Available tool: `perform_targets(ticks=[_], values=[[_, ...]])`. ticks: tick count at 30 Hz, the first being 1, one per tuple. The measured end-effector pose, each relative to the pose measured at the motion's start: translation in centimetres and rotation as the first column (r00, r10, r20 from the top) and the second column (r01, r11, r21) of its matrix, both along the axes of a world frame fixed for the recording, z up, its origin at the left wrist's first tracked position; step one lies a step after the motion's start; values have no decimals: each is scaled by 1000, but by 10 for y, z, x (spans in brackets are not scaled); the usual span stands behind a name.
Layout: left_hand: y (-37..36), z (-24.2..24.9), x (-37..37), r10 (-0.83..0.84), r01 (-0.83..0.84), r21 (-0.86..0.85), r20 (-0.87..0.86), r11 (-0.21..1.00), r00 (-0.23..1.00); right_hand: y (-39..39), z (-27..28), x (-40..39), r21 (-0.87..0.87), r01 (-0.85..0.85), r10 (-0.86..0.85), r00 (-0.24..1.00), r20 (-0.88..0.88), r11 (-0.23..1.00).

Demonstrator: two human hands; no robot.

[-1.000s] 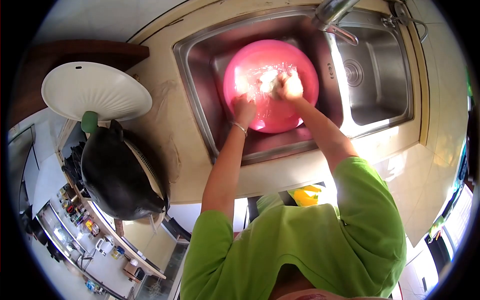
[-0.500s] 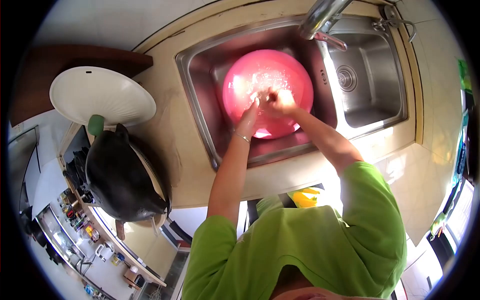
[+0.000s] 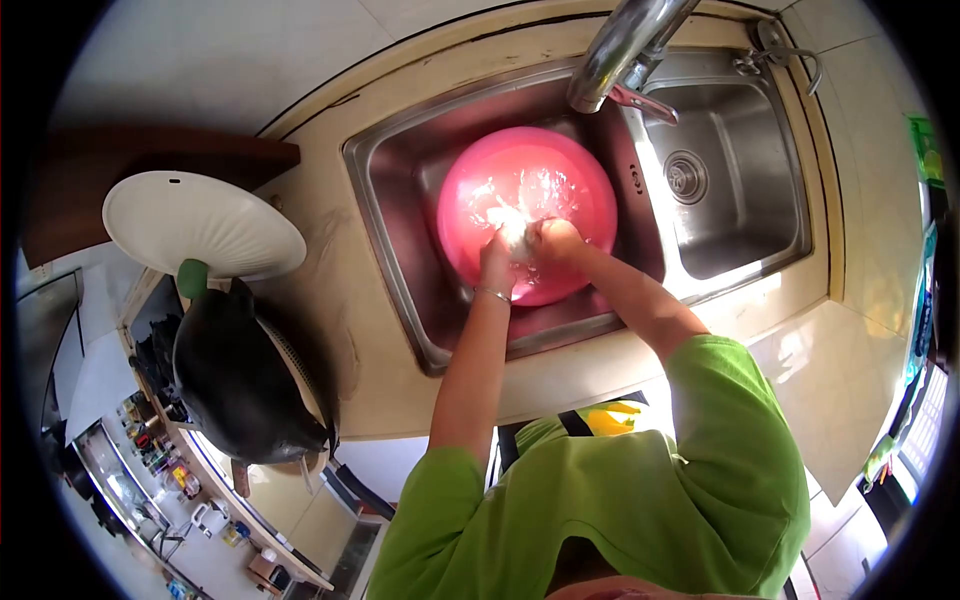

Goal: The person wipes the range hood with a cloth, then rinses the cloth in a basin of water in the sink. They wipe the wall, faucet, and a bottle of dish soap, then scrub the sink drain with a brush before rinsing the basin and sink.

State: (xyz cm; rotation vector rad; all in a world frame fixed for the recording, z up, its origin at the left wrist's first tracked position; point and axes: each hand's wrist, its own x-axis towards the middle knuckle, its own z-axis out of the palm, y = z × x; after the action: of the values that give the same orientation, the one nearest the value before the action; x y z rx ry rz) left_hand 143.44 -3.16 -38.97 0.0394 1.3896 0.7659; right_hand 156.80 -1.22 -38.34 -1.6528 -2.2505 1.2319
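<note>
A pink basin holding water stands in the larger compartment of a metal sink. Both my hands are over the near half of the basin, close together at the water. My left hand, with a bracelet at the wrist, has its fingers curled inward. Beside it, my right hand is closed like a fist. Something pale shows between the hands, but glare and splashing water keep me from making out what it is. Bright ripples spread on the water beyond my fingers.
A chrome faucet reaches over the sink from the back. To the right lies a smaller sink compartment with a drain. On the left are a white ribbed lid-like dish and a dark pan near the counter's edge.
The view has shifted, so the sink and basin appear slightly lower. My hands have come closer together, and a pale thing now shows between them.
</note>
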Motion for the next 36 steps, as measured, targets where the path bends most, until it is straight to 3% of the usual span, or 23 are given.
perform_targets(ticks=[2,3,4,5,6,7,8,10,11,12,14,15,17,18,20,21,24,28,30,31,34,35,36], values=[[-6,-67,-9,175,-176,-21,285,984,943,3,-6,1,-4,0,0,987,163,1000],[-8,-79,-11,139,-146,-6,342,989,930,11,9,0,18,53,-55,985,163,998],[-8,-53,-16,151,-162,4,332,987,931,15,29,-1,36,111,-116,980,160,993],[-3,0,-13,14,-32,38,397,999,918,12,35,-1,138,86,-91,995,29,987],[0,50,-8,-122,100,72,457,992,881,8,51,-4,142,78,-82,996,23,987],[2,83,1,-99,11,165,533,986,840,4,75,-4,206,-33,43,998,-44,978],[0,81,0,-104,13,170,540,985,835,3,96,-1,279,-133,164,982,-92,951],[-3,55,-4,94,-193,86,645,977,759,-1,120,1,186,-226,271,924,-271,956],[-6,17,-13,-73,-173,215,802,961,592,-5,146,2,118,-153,192,845,-498,981],[-10,-22,-22,-244,-191,338,887,921,392,-9,148,4,-47,-175,130,861,-492,983],[-9,-24,-22,-337,-297,313,941,902,-32,-11,152,4,-315,-140,-53,845,-533,939],[-14,-25,-19,-337,-304,309,941,901,-41,-11,150,2,-318,-141,-50,851,-523,938],[-12,61,-5,-211,-147,290,892,946,400,-9,138,-3,-526,18,-351,763,-542,850],[-15,78,-1,-209,-162,294,891,942,402,-9,130,-6,-523,5,-337,769,-543,853],[-20,100,11,15,-316,214,806,924,591,-3,123,-18,-350,324,-473,687,-552,879],[-19,106,17,-24,-371,305,799,877,601,-1,125,-23,-317,341,-466,676,-572,885],[-22,93,7,-32,-298,260,801,918,598,5,125,-38,13,371,-332,847,-416,929],[-18,116,-4,-14,-265,280,711,923,703,19,147,-43,-167,203,-257,858,-444,965],[-13,101,-11,-283,-69,417,721,906,633,35,118,-44,-119,76,-103,967,-234,990],[-11,112,-10,-205,-39,322,686,946,698,45,96,-39,15,-104,105,987,-119,994],[-12,116,-16,-128,-65,258,663,964,737,58,86,-28,29,-169,169,986,-6,985],[-13,115,-20,-125,-69,260,660,963,741,71,101,-29,-83,-135,132,990,-43,987],[-13,114,-24,-42,-96,176,649,980,759,78,109,-33,25,-88,89,993,-81,996]])
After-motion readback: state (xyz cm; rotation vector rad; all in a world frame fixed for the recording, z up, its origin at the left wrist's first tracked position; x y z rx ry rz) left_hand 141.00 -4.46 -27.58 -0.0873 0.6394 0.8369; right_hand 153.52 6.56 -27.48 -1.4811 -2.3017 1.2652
